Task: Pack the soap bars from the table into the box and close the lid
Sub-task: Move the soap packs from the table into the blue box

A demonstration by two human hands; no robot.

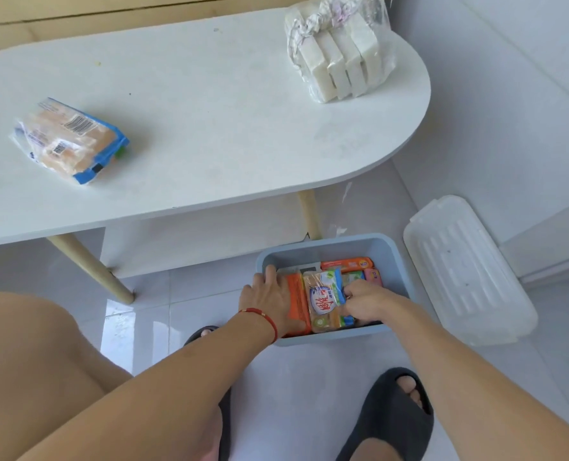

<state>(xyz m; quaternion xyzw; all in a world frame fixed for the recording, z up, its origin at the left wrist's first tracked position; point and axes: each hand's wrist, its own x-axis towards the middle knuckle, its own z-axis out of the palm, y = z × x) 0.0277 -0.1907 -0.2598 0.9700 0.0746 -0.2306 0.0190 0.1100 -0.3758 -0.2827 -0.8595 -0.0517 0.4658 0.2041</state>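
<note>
Both hands in the blue box [329, 242] on the floor. Left hand [269, 299] flat, fingers straight against an orange soap pack [297, 301]. Right hand [364, 299] fingers curled, pinching the yellow soap pack [323, 299]. Lid [469, 271] off, right of box. On the desk [209, 111]: blue-wrapped soap pack [71, 139] near left edge, white soap bars [341, 58] at far right corner.

Lower centre of the frame, the right hand [364, 302] curls down inside the box [326, 242], its fingertips buried among the soap packs [324, 302]. The left hand [269, 299] covers part of an orange pack [298, 302]. Print on the wrappers is too small to read. Top right, the bag of white bars [341, 58] runs off the frame's upper edge.
</note>
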